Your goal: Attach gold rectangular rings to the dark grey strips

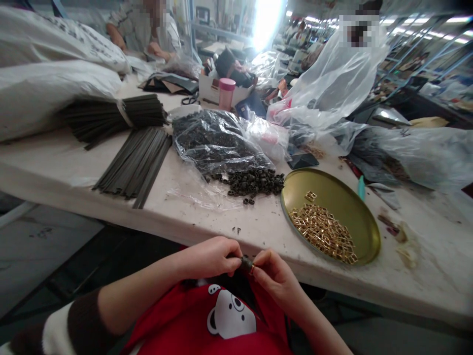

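Close to my body, just off the table's front edge, my left hand (pixel 221 256) pinches a short dark strap (pixel 245 264) with small loops on it. The fingertips of my right hand (pixel 271 271) are closed on a small gold buckle (pixel 252 268) at the strap's right end. Both hands nearly meet, and the fingers partly hide the strap and buckle. A round gold tray (pixel 360 217) with a heap of gold buckles (pixel 323 234) lies beyond my right hand. Small dark loops (pixel 254 182) spill from a clear plastic bag (pixel 221 138) further up the table.
Loose dark strips (pixel 135 165) lie at the left, near a tied bundle of strips (pixel 118 116). White sacks (pixel 55 84) stand behind them. A pink-lidded jar (pixel 226 93) is near a box at the back. Clear plastic sheets (pixel 332 74) fill the right rear. Other people sit across the table.
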{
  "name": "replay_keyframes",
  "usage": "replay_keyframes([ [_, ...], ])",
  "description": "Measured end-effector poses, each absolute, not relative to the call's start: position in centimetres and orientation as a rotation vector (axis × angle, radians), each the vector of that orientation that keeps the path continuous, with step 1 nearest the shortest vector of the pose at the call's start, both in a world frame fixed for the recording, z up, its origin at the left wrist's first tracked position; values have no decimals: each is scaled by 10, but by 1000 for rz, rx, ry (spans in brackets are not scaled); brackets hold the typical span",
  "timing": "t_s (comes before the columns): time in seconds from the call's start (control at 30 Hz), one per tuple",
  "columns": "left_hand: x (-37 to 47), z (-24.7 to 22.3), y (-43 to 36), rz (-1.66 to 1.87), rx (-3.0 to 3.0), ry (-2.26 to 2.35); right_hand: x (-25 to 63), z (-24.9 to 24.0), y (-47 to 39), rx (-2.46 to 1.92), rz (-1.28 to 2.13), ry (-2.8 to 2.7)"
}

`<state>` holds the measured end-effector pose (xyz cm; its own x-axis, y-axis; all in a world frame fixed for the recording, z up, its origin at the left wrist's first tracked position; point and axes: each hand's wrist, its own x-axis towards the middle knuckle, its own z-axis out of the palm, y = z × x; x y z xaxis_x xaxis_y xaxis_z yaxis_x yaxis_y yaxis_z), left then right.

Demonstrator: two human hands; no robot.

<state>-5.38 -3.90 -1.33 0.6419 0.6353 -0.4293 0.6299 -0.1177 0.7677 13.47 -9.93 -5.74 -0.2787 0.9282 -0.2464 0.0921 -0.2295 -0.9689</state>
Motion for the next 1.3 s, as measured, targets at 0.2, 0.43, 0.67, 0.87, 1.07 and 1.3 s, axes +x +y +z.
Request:
replay_keyframes([
  [0.2, -51, -24, -37, 24, 1952, 1177, 133, -55, -95, -1380, 1187, -1766],
  [0.43, -49, -26, -38, 178, 1427, 1078, 131, -37, -84, -1154, 649, -2211],
  [0.67, -51, -27, -42, 161, 1176, 1103, 126, -44, -88, -1163, 630, -2111],
  [0.87, -50, -23, -44, 127, 1358, 1124, 117, -38, -85, -1155, 398, -2351],
  [1.07, -55, -18, -18, 50, 1887, 1173, 136, -62, -60, -1062, 165, -2406],
  [1.3, -70, -48, 26, 223, 2217, 1502, 174, -125, -7, -1267, -155, -2332],
])
